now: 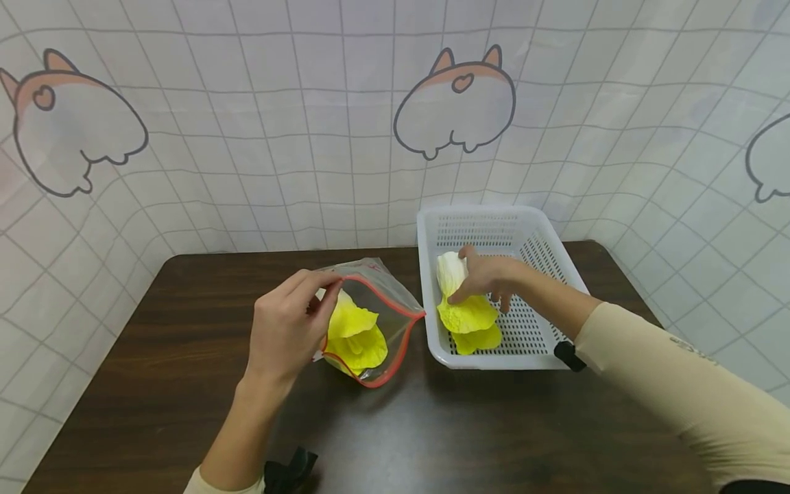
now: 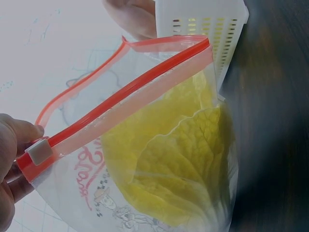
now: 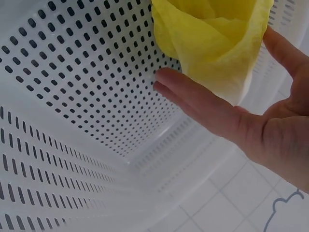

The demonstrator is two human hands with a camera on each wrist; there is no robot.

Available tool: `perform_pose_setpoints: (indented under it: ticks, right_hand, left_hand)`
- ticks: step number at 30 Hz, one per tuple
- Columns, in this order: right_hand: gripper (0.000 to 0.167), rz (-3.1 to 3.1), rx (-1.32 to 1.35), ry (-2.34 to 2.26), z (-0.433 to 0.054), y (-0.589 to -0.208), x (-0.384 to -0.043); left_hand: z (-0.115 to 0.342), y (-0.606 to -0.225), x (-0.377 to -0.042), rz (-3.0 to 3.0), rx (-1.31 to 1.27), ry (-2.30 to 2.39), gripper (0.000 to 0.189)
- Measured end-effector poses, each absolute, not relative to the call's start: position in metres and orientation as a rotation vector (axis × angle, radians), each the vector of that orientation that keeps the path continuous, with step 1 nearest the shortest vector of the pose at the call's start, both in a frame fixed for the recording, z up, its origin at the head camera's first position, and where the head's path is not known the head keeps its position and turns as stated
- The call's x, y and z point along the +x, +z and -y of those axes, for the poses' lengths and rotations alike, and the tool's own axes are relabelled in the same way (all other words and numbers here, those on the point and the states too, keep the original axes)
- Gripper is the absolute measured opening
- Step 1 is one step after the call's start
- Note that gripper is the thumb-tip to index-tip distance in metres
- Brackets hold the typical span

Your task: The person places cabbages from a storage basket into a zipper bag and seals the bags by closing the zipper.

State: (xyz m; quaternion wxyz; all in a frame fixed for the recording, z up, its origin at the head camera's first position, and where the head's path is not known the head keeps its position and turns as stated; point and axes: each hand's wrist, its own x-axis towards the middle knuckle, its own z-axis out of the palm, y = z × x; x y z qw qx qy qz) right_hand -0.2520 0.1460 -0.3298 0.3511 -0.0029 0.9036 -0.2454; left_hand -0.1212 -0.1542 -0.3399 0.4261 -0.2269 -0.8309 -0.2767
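My left hand (image 1: 286, 322) pinches the rim corner of a clear zip bag (image 2: 130, 96) near its white slider (image 2: 39, 152). The bag's red-edged mouth gapes toward the basket, and yellow cabbage leaves (image 1: 354, 336) lie inside it. To the right, my right hand (image 1: 490, 271) reaches into a white plastic basket (image 1: 543, 302). Its fingers are straight and spread beside a napa cabbage leaf (image 3: 217, 53), with the thumb on the leaf's other side. White at its base, that leaf turns yellow at the frilled end, overlapping more yellow leaf (image 1: 478, 339) below.
Both the bag and the basket stand on a dark wooden table (image 1: 154, 357), the basket close to the bag's right side. Behind them hangs a white gridded curtain (image 1: 278, 137) with cartoon animal prints. Black straps show near both wrists.
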Motion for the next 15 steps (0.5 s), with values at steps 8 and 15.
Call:
perform_pose_setpoints:
  ticks: [8,15]
  right_hand:
    - [0.099,-2.304,0.027,-0.712,-0.1422,-0.3331,-0.2564]
    - [0.096,-2.293,0.030,-0.748,-0.1450,-0.3309,-0.2589]
  left_hand:
    - [0.1541,-0.3407,-0.1216,2.084,-0.566,-0.692,0.016]
    - [0.1531,-0.3418,-0.1225,2.107,-0.564,-0.691,0.017]
